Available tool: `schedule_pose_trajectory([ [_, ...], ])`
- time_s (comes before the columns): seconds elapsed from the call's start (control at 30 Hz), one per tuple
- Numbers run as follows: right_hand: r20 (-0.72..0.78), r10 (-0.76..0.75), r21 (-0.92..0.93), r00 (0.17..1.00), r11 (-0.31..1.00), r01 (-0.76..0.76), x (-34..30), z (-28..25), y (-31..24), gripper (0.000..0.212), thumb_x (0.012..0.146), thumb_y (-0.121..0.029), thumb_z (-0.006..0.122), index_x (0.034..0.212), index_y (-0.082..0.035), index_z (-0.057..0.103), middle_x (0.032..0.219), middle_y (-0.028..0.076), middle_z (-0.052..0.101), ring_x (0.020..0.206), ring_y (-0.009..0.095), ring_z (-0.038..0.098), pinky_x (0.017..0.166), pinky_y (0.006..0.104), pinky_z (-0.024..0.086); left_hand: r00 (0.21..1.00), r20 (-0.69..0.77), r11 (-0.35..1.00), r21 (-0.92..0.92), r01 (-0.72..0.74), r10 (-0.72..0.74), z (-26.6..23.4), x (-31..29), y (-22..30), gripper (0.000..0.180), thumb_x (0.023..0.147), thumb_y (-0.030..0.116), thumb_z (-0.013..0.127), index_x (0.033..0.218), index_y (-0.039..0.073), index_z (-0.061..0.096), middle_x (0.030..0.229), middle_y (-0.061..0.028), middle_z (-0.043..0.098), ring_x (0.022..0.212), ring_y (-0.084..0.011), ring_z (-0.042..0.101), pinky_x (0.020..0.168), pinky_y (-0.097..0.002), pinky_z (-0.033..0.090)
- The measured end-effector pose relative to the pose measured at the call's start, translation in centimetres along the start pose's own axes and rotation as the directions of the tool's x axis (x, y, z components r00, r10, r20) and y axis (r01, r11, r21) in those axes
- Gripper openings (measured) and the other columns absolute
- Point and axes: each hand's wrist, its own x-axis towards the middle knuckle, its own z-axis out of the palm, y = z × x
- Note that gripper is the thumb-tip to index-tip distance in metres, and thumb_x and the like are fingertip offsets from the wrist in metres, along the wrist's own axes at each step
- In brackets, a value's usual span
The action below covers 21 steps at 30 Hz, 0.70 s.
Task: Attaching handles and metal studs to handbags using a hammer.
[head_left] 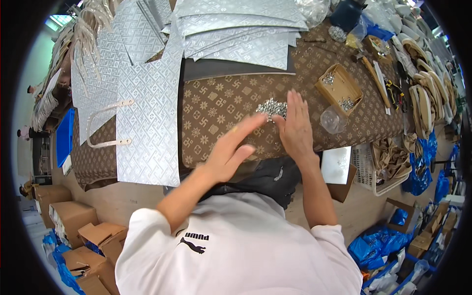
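Observation:
A small pile of shiny silver metal pieces point(272, 107), too small to tell the exact kind, lies on the brown patterned cloth point(211, 105) covering the table. At its near left edge is my left hand point(231, 147), fingers stretched toward the pile and thumb apart. My right hand point(296, 128) lies along the pile's right side, palm turned inward, with its fingers straight. To the right, a shallow cardboard box point(339, 88) holds more silver pieces, and a clear plastic cup point(333, 119) stands by its near side.
Silver-patterned sheets point(147, 118) cover the table's left, a pale strap point(91, 125) on top. More sheets point(241, 29) are stacked at the back. A hammer point(376, 81) and pliers point(393, 93) lie at right. A white basket point(378, 169) stands below the table's right edge.

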Motion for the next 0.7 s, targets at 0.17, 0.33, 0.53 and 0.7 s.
schedule_pose_trajectory([
  [0.17,0.092,-0.121,0.174,0.988,0.979,0.104,4.0,1.8,-0.7,0.058,0.096,-0.034,0.064,0.141,-0.001,0.049,0.145,0.02,0.051,0.139,0.036,0.044,0.117,0.0457,0.033,0.699,0.645,-0.293,-0.763,0.576,-0.308,6.0,-7.7,0.3,0.057,0.106,0.035,0.037,0.141,-0.009,0.046,0.14,-0.0244,0.055,0.129,-0.0354,0.055,0.11,-0.0443,0.043],
  [0.33,0.101,-0.187,0.308,0.977,0.94,0.148,4.1,3.1,-2.6,0.037,0.093,-0.025,0.069,0.122,-0.002,0.066,0.131,0.017,0.063,0.133,0.034,0.052,0.116,0.0453,0.037,0.757,0.568,-0.528,-0.772,0.354,-0.323,11.5,-4.7,-4.3,0.058,0.107,0.038,0.031,0.14,-0.007,0.046,0.14,-0.025,0.054,0.131,-0.0349,0.052,0.112,-0.0443,0.041],
  [0.53,-0.004,-0.032,0.434,0.999,0.9,0.03,1.5,3.6,-4.6,0.018,0.089,-0.006,0.07,0.105,0.001,0.07,0.117,0.016,0.07,0.124,0.033,0.06,0.109,0.0421,0.046,0.867,0.443,-0.591,-0.77,0.24,-0.226,10.4,-2.9,-5.3,0.057,0.107,0.038,0.029,0.144,-0.005,0.04,0.142,-0.0226,0.051,0.135,-0.0339,0.048,0.115,-0.0447,0.04],
  [0.7,-0.05,0.008,0.357,0.999,0.934,0.011,-0.2,3.0,-6.7,0.014,0.087,-0.001,0.069,0.1,0.002,0.068,0.114,0.015,0.069,0.117,0.032,0.063,0.101,0.0416,0.051,0.849,0.476,-0.664,-0.714,0.221,-0.23,10.9,-3.6,-6.1,0.055,0.108,0.038,0.028,0.145,-0.001,0.041,0.144,-0.0198,0.05,0.135,-0.0326,0.048,0.116,-0.0457,0.039],
])
